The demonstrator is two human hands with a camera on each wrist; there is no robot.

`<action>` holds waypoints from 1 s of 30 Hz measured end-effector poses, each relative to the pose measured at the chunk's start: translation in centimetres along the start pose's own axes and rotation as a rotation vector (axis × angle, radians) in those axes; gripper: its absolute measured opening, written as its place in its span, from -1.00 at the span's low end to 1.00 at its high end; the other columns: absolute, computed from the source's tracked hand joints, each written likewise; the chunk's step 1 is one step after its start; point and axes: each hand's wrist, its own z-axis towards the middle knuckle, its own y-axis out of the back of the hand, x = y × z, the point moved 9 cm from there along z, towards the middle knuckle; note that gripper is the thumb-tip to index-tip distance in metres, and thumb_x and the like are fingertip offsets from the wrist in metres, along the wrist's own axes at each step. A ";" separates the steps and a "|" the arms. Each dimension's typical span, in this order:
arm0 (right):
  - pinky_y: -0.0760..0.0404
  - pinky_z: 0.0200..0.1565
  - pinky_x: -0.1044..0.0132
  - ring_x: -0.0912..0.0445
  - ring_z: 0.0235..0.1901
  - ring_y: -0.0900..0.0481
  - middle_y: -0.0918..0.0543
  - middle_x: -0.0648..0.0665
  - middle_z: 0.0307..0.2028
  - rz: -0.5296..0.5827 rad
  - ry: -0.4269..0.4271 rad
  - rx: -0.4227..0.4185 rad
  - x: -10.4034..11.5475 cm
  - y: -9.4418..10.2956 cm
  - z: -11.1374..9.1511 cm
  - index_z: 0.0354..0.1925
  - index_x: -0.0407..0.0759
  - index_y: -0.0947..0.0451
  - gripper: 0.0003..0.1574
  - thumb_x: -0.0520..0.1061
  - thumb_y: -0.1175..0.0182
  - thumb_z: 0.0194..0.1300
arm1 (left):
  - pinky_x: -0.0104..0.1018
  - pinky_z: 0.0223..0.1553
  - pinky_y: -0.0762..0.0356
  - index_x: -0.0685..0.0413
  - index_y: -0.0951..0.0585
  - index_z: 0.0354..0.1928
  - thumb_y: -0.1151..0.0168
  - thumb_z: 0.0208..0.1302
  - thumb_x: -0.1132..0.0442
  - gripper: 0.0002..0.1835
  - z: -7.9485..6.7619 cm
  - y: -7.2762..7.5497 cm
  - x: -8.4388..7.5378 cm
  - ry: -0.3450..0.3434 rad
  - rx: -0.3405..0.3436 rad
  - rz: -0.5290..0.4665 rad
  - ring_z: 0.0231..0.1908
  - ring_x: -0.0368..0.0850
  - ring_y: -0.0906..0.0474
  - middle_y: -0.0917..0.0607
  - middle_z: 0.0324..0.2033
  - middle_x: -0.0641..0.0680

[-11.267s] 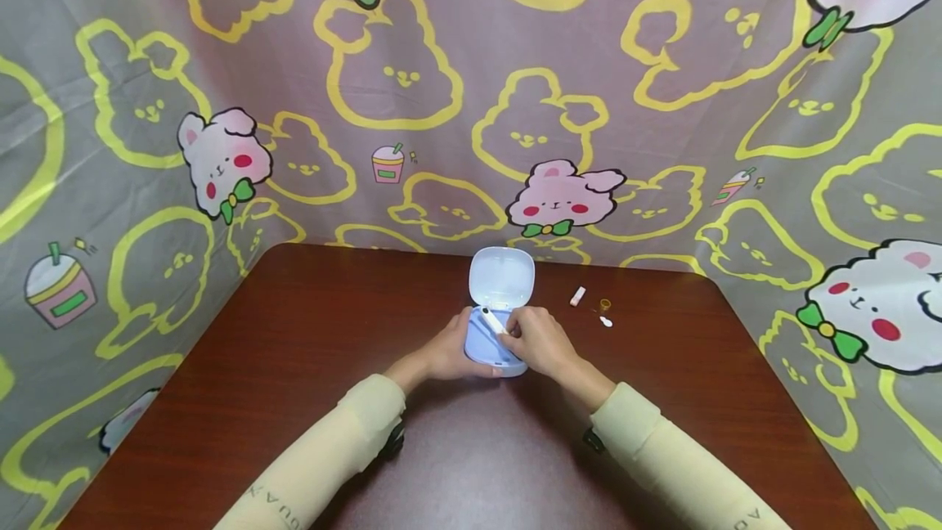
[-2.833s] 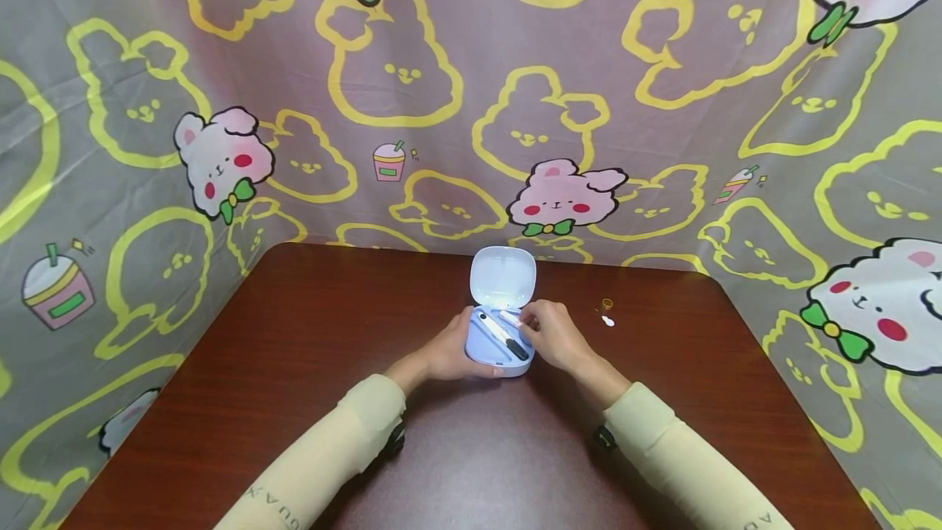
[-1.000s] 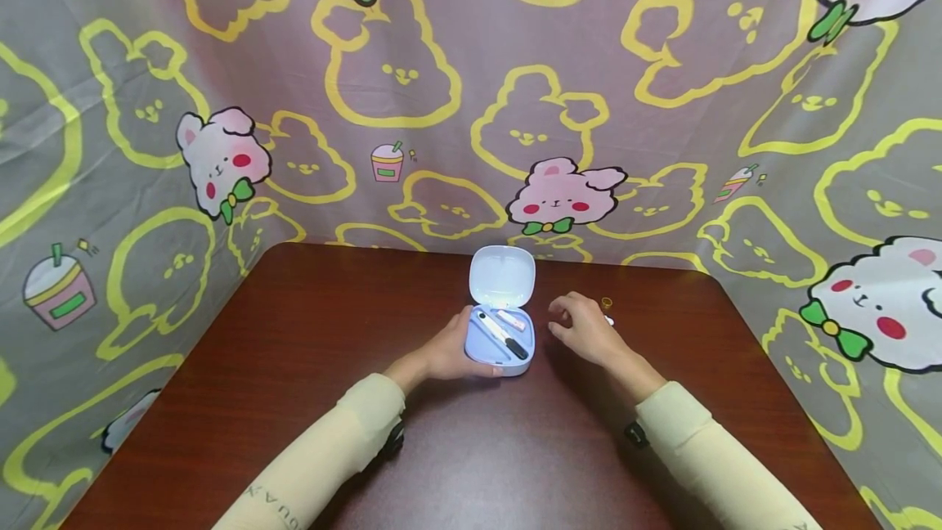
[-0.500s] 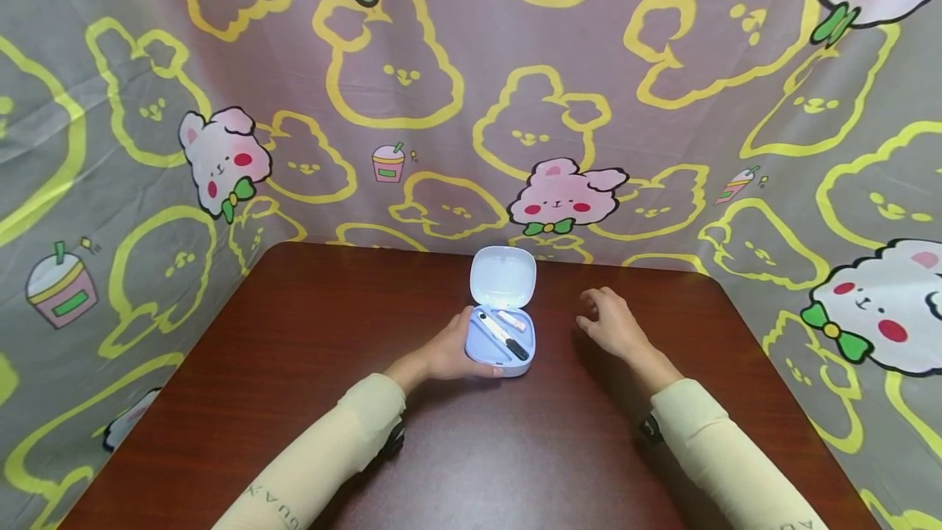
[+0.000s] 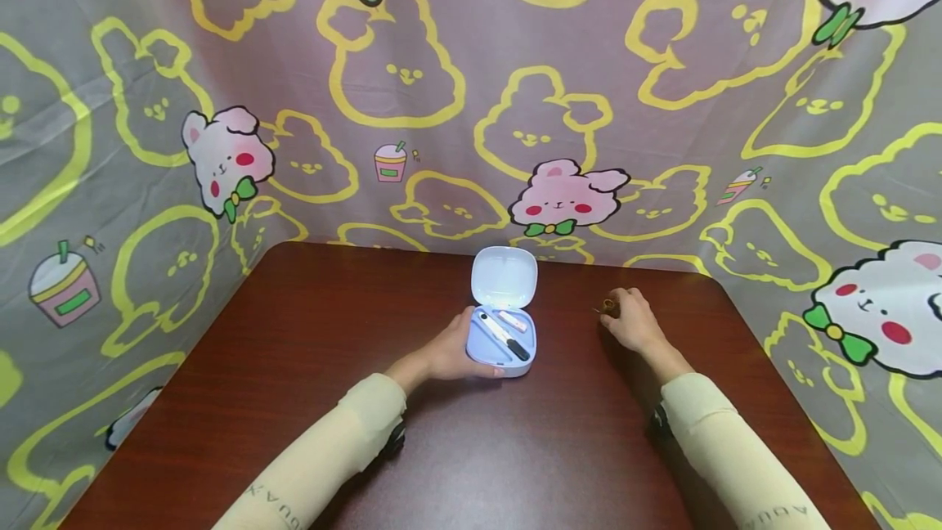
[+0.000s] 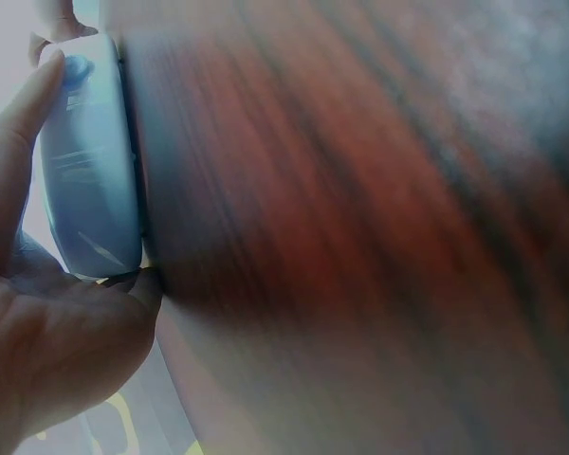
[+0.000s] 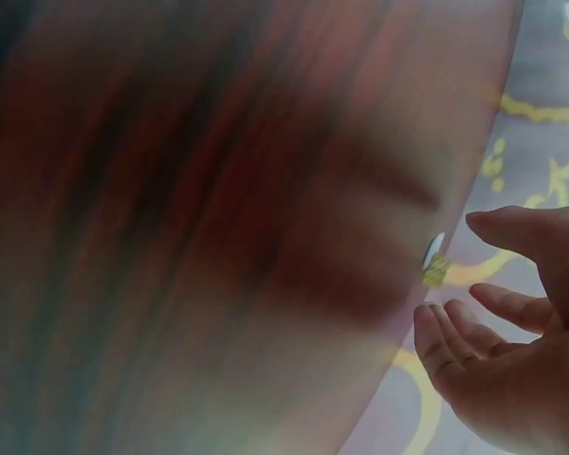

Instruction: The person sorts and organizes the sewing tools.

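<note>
My left hand (image 5: 445,352) grips a light blue case (image 5: 482,350) on the table, thumb along its front and fingers at its far left side. The case's lid (image 5: 504,276) stands raised. Inside lie a white pen-like stick with a black end (image 5: 518,349) and a shorter white-and-pink stick (image 5: 513,320). My right hand (image 5: 631,321) is right at a small gold ring-shaped thing (image 5: 607,305). In the right wrist view, a small flat white piece (image 7: 433,249) is beside the gold thing, between my spread thumb and fingers. The hand covers that piece in the head view.
The brown wooden table (image 5: 316,309) has rounded far corners. A grey cloth (image 5: 412,211) printed with yellow outlines and cartoon rabbits hangs behind it and at both sides.
The white-and-pink stick went from the table into the case, and my right hand let it go. That hand then moved right to the gold thing. My left hand stays on the case.
</note>
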 end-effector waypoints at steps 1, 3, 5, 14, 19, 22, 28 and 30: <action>-0.46 0.11 -0.27 -0.42 0.07 -0.47 -0.45 -0.57 0.07 0.004 -0.006 0.003 -0.3 0.0 0.1 0.18 -0.59 -0.41 -0.40 -0.24 -0.31 0.31 | -0.01 0.23 -0.41 0.15 -0.09 0.50 -0.66 -0.08 -0.14 0.24 0.0 0.0 0.0 0.004 0.000 0.002 0.18 0.02 -0.38 -0.39 0.24 0.19; -0.47 0.10 -0.26 -0.41 0.05 -0.49 -0.46 -0.58 0.05 0.016 -0.014 0.005 -0.9 0.0 0.2 0.16 -0.61 -0.41 -0.41 -0.24 -0.29 0.31 | -0.01 0.23 -0.41 0.14 -0.08 0.51 -0.66 -0.08 -0.15 0.25 0.0 0.0 0.1 0.006 0.002 0.007 0.19 0.02 -0.38 -0.38 0.24 0.19; -0.50 0.08 -0.23 -0.40 0.02 -0.53 -0.48 -0.59 0.01 0.043 -0.020 0.005 -1.3 -0.1 0.5 0.14 -0.63 -0.41 -0.44 -0.24 -0.28 0.32 | -0.02 0.24 -0.41 0.13 -0.08 0.51 -0.66 -0.08 -0.15 0.25 0.0 0.0 0.1 0.006 0.003 0.011 0.20 0.02 -0.38 -0.38 0.25 0.19; -0.64 -0.04 -0.10 -0.34 0.00 -0.64 -0.63 -0.54 -0.01 0.169 -0.108 0.028 -2.5 -0.2 1.2 0.12 -0.60 -0.44 -0.47 -0.22 -0.27 0.34 | -0.02 0.23 -0.41 0.13 -0.09 0.50 -0.66 -0.08 -0.15 0.23 0.1 0.0 0.2 0.010 0.002 0.012 0.19 0.02 -0.38 -0.38 0.24 0.19; -0.62 -0.03 -0.07 -0.32 0.03 -0.61 -0.62 -0.51 0.05 0.234 -0.188 0.050 -3.4 -0.5 1.3 0.15 -0.54 -0.47 -0.48 -0.17 -0.26 0.39 | -0.02 0.24 -0.41 0.10 -0.08 0.51 -0.66 -0.08 -0.17 0.25 0.0 -0.1 0.3 0.017 0.010 0.007 0.20 0.02 -0.36 -0.38 0.25 0.18; -0.59 -0.01 -0.08 -0.31 0.02 -0.60 -0.65 -0.48 0.02 0.247 -0.200 0.048 -3.5 -0.6 1.5 0.15 -0.51 -0.50 -0.49 -0.17 -0.27 0.39 | 0.00 0.25 -0.42 0.11 -0.08 0.52 -0.65 -0.08 -0.16 0.25 0.0 0.0 0.2 0.009 0.005 -0.002 0.21 0.01 -0.36 -0.39 0.26 0.17; -0.54 0.01 -0.15 -0.29 -0.05 -0.59 -0.75 -0.37 -0.17 0.203 -0.176 -0.002 -3.1 -0.4 2.0 -0.04 -0.44 -0.67 -0.67 -0.19 -0.32 0.34 | 0.00 0.26 -0.42 0.10 -0.06 0.53 -0.65 -0.07 -0.15 0.26 0.0 -0.1 0.3 0.018 0.006 -0.007 0.22 0.00 -0.36 -0.38 0.28 0.15; -0.55 -0.02 -0.12 -0.26 -0.11 -0.60 -0.76 -0.33 -0.25 0.192 -0.171 -0.010 -3.0 -0.4 2.1 -0.11 -0.42 -0.71 -0.72 -0.20 -0.32 0.32 | -0.01 0.24 -0.43 0.11 -0.06 0.53 -0.65 -0.07 -0.15 0.26 0.0 -0.1 0.3 0.019 0.006 -0.003 0.21 0.02 -0.36 -0.37 0.27 0.17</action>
